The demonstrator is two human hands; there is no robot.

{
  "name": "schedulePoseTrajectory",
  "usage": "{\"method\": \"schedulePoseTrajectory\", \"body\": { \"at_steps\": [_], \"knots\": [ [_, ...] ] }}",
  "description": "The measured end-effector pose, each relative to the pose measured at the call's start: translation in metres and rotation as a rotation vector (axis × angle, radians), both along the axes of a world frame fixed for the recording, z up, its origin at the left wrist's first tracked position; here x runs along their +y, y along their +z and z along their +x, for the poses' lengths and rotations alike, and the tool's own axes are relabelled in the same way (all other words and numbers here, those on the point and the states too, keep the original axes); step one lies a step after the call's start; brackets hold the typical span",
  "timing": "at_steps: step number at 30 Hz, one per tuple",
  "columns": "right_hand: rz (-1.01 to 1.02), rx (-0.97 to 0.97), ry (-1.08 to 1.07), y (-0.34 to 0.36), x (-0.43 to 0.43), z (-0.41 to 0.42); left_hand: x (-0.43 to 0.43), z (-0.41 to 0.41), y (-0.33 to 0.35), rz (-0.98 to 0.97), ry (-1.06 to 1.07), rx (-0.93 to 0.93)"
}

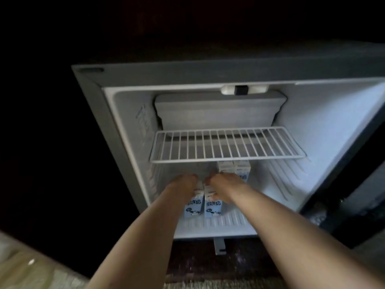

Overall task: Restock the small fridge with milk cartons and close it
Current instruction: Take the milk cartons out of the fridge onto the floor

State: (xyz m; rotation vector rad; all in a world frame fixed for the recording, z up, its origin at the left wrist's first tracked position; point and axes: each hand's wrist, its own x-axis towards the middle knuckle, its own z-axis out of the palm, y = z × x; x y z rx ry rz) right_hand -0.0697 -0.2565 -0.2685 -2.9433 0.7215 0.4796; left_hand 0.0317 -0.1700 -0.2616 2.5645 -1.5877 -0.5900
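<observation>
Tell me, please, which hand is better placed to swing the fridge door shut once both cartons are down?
Probably the right hand: the door stands open on that side, nearer it, while the left hand would have to reach across.

2 cartons (212, 208) abreast below shelf (227, 159), other cartons (242, 171) behind them

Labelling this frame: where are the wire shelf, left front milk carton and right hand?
wire shelf (227, 144), head view, middle of its grid.
left front milk carton (192, 207), head view, printed face.
right hand (224, 185), head view, back of hand.
</observation>
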Motion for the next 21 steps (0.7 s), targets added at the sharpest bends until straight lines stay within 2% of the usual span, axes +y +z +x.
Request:
{"method": "schedulePoseTrajectory", "body": {
  "at_steps": [1,3,8,15,21],
  "knots": [
    [0.022,0.053,-0.007,0.004,0.005,-0.002,0.006,-0.006,0.002,0.082,-0.066,-0.085],
    [0.022,0.173,-0.005,0.013,0.016,-0.005,0.017,-0.018,0.014,0.163,-0.082,-0.130],
    [0.031,0.291,0.000,0.042,0.038,-0.020,0.039,-0.032,0.040,0.182,-0.125,-0.095],
    [0.081,0.204,-0.018,0.086,0.072,-0.072,0.080,-0.064,0.084,0.155,-0.324,-0.098],
    [0.016,0.046,0.028,0.135,0.097,-0.126,0.106,-0.082,0.124,-0.027,-0.362,-0.033]
  ]
}}
